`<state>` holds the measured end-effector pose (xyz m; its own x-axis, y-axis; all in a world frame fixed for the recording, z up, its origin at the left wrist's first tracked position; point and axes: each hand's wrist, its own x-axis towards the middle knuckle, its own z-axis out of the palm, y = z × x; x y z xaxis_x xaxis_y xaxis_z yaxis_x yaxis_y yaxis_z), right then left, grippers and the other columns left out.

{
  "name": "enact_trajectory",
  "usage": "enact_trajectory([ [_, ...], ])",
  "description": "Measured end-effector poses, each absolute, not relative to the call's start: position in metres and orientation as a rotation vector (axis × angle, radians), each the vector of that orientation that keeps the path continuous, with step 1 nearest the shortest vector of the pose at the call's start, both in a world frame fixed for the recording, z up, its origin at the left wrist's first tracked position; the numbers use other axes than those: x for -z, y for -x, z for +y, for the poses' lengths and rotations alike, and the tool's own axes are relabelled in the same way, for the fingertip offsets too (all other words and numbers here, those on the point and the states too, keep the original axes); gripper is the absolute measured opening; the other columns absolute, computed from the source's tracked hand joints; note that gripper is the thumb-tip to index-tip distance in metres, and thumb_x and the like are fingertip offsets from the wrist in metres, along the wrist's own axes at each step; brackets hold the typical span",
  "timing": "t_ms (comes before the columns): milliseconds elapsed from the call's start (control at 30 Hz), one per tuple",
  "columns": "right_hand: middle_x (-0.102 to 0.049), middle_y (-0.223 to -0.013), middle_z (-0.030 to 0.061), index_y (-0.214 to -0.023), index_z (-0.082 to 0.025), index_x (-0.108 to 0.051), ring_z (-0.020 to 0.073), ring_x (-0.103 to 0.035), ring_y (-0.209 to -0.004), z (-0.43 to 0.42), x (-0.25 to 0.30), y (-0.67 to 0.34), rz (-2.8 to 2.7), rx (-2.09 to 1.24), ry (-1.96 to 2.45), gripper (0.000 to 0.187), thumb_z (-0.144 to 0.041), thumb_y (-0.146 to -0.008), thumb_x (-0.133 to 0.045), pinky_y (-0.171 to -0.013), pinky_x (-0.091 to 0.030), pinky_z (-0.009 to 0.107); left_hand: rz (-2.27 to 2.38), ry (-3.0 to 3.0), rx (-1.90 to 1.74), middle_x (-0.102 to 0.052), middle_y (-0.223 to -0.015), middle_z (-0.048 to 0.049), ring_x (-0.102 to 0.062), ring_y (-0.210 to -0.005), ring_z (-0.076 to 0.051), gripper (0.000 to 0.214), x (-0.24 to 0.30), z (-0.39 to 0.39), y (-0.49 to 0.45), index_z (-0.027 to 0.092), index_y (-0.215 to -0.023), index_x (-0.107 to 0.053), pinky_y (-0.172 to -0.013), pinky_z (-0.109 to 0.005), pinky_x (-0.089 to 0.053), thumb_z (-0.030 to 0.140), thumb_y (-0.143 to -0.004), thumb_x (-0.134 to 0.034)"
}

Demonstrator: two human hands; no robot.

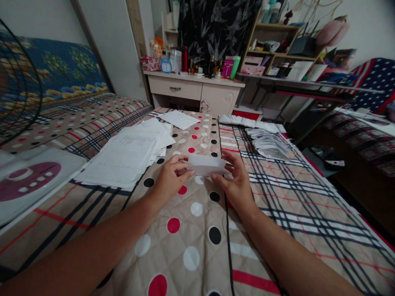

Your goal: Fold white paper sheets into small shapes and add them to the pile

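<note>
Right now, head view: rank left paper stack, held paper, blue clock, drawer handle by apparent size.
Largest to smallest, as they look:
1. left paper stack
2. held paper
3. blue clock
4. drawer handle
Clock and handle sit farther back.

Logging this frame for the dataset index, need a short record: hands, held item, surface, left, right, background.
left_hand: left hand grips the left end of the white paper
right_hand: right hand at its right end
held_item: white paper, apparently folded, held between both hands
surface: quilted bedspread with dots and plaid
left: paper stack, printed sheet on top; white sheet beyond it
right: pile of folded papers; long white row behind it
background: dresser bearing a blue clock and green tube
</note>
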<state>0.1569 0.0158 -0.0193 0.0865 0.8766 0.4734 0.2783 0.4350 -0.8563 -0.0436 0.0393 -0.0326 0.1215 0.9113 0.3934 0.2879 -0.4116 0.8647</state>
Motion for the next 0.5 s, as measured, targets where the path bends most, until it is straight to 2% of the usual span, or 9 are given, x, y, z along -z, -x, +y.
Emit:
enact_trajectory([
  [133, -0.056, -0.127, 0.0062, -0.094, -0.026, -0.072, 0.0262, -0.049, -0.124, 0.0126, 0.0154, -0.1577, -1.504, -0.663, 1.019, 0.024, -0.018, -0.072, -0.068, -0.103, -0.039, 0.043, 1.165, -1.782, -1.311, -0.058, -0.109, -0.0065, -0.060, -0.100, -0.018, 0.013, 0.0351, 0.0402, 0.0438, 0.020, -0.084, -0.075, -0.070, -0.025, -0.055, 0.016, -0.074, -0.068],
  [200, -0.061, -0.119, 0.0060, -0.092, -0.026, -0.074, 0.0259, -0.053, -0.119, 0.0107, 0.0147, -0.1577, -1.477, -0.776, 1.015, 0.016, -0.027, -0.078, -0.067, -0.104, -0.038, 0.042, 1.154, -1.794, -1.309, -0.058, -0.108, -0.0062, -0.060, -0.099, -0.018, 0.013, 0.0353, 0.0397, 0.0441, 0.020, -0.079, -0.075, -0.073, -0.026, -0.055, 0.013, -0.072, -0.066],
  [367, -0.071, -0.105, 0.0071, -0.099, -0.021, -0.075, 0.0252, -0.063, -0.104, 0.0103, 0.0197, -0.1573, -1.121, -1.079, 1.092, 0.042, -0.054, -0.090, -0.050, -0.092, -0.047, 0.038, 1.139, -1.859, -1.279, -0.060, -0.107, -0.0059, -0.060, -0.100, -0.019, 0.019, 0.0360, 0.0396, 0.0461, 0.020, -0.065, -0.073, -0.089, -0.034, -0.052, 0.003, -0.069, -0.064],
  [500, -0.073, -0.101, 0.0075, -0.096, -0.019, -0.075, 0.0224, -0.066, -0.094, 0.0144, 0.0216, -0.1566, -0.940, -1.119, 1.055, 0.043, -0.056, -0.086, -0.056, -0.080, -0.052, 0.033, 1.194, -1.916, -1.201, -0.061, -0.113, -0.0057, -0.060, -0.106, -0.019, 0.034, 0.0376, 0.0405, 0.0470, 0.021, -0.068, -0.075, -0.097, -0.039, -0.049, -0.003, -0.073, -0.052],
])
